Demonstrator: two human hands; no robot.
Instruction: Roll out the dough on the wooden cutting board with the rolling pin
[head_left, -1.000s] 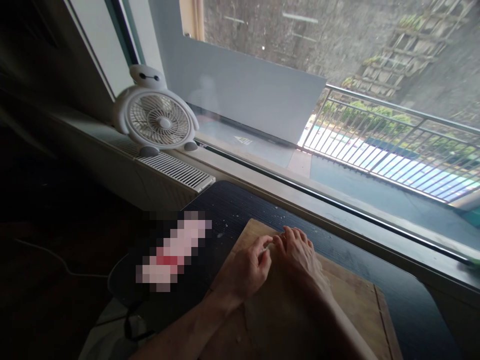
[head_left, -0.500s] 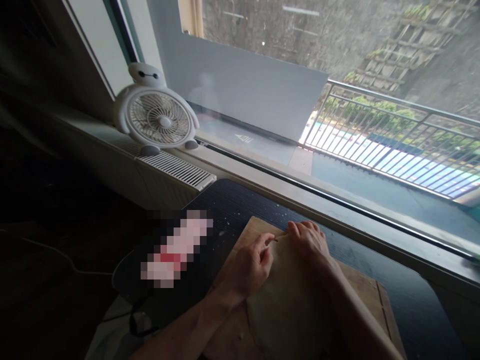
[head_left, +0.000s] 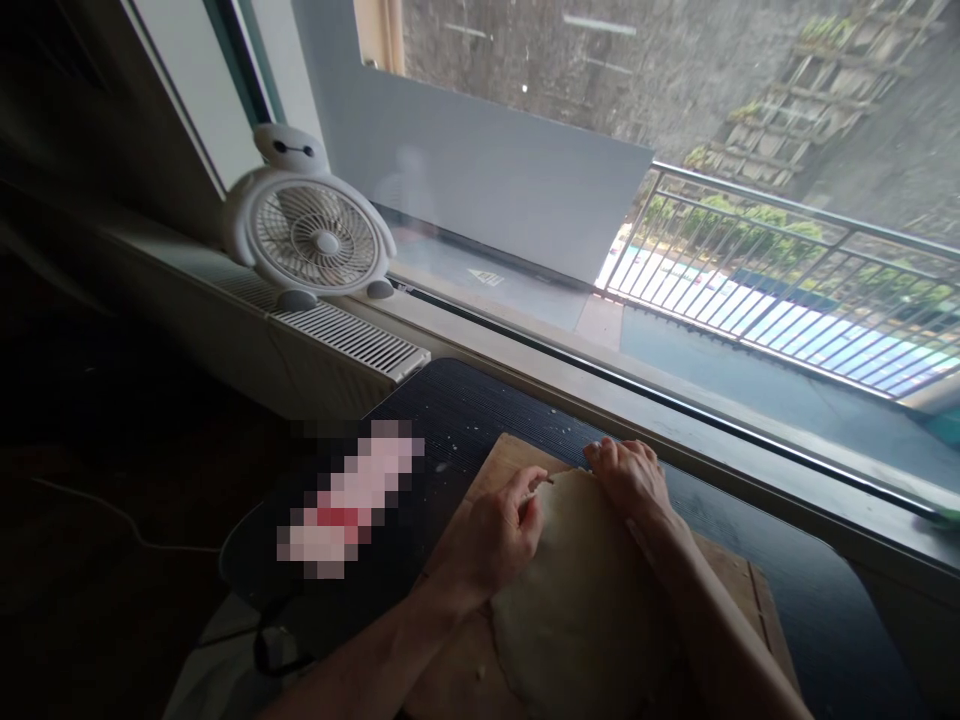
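A thin, pale sheet of dough point(head_left: 570, 590) lies on a wooden board point(head_left: 504, 458). My left hand point(head_left: 504, 525) is at its upper left edge, thumb and forefinger curled in toward each other around the rim. A small brownish tip by the forefinger is too small to name. At the far right rim, my right hand point(head_left: 630, 480) is palm down, its fingers bent over the dough's edge. The fingertips and thumb of that hand are mostly hidden. Both forearms reach in from the bottom, the right one covering part of the dough.
The board rests on a dark table point(head_left: 465, 395) with white crumbs. A blurred pinkish item point(head_left: 360, 490) lies at left. Beyond are a radiator point(head_left: 360, 345) with a white fan point(head_left: 322, 240) on it, the window sill point(head_left: 525, 355) and glass. A cable point(head_left: 135, 525) runs at far left.
My right hand has slid slightly to the right along the far edge, baring more of the dough's rim. My left hand has stayed in nearly the same place.
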